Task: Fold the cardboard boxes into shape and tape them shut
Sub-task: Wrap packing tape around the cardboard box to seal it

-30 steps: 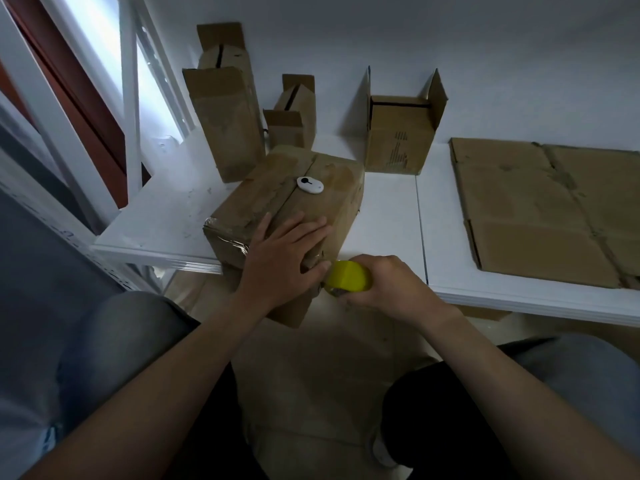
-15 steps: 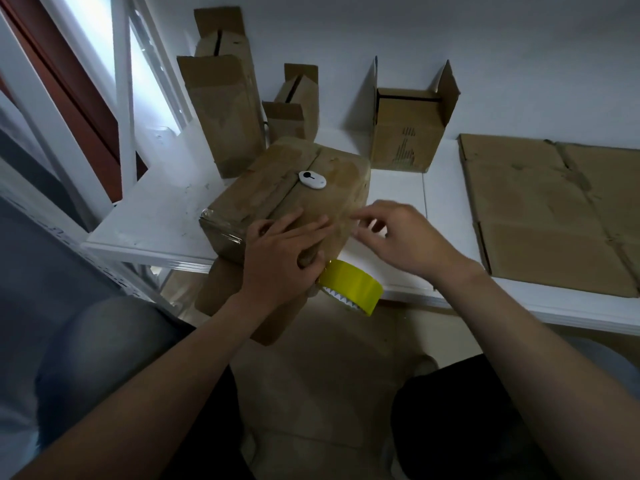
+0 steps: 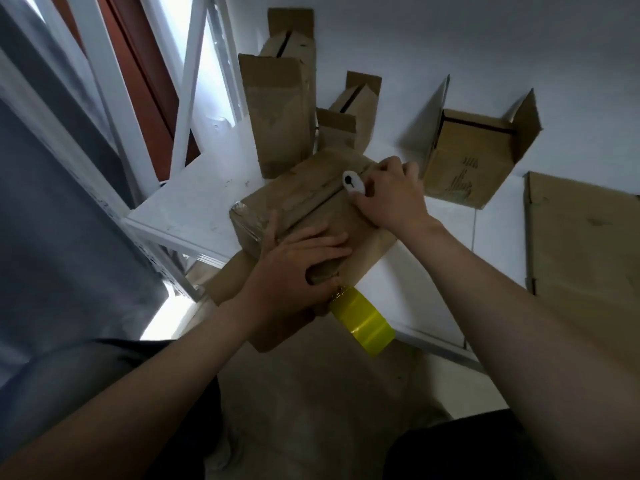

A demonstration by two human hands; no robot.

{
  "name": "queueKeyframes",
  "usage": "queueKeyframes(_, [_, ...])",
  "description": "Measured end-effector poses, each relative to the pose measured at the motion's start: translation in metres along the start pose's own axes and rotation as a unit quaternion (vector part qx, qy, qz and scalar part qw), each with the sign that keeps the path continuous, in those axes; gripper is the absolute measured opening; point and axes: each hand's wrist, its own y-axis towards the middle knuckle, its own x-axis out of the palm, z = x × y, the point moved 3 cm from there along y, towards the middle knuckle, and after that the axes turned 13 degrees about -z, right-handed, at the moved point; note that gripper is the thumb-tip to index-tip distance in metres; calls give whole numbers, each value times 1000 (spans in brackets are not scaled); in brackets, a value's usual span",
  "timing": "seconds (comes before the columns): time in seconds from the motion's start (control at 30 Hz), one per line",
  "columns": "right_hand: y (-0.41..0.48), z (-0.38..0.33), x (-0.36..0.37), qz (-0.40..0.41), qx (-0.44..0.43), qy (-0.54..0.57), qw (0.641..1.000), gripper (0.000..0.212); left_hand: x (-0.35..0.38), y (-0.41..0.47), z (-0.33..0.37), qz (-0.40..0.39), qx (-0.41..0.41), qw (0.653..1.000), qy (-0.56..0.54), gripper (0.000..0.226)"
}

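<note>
A closed cardboard box (image 3: 304, 199) lies at the front edge of the white table (image 3: 194, 209) and juts out over it. My left hand (image 3: 294, 271) presses flat on the box's near end, fingers spread over the top. A yellow tape roll (image 3: 363, 320) hangs from the box's near face, just under that hand. My right hand (image 3: 391, 199) is on the far part of the box top, fingers pinching a small white cutter (image 3: 351, 181) beside the centre seam.
Two tall folded boxes (image 3: 277, 112) and a smaller one (image 3: 346, 116) stand at the back by the wall. An open-flapped box (image 3: 474, 161) sits to the right. Flat cardboard (image 3: 581, 244) lies at the far right. A white window frame stands to the left.
My right hand let go of the tape roll, which now hangs from the box, and moved up over the box top to the white cutter. My left hand stayed pressing.
</note>
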Motion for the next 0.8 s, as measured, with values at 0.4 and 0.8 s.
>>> queueKeyframes(0.4, [-66, 12, 2, -25, 54, 60, 996, 31, -7, -39, -37, -19, 16, 997, -76, 51])
queueKeyframes(0.8, [-138, 7, -25, 92, 26, 28, 995, 34, -18, 27, -43, -83, 29, 981, -175, 59])
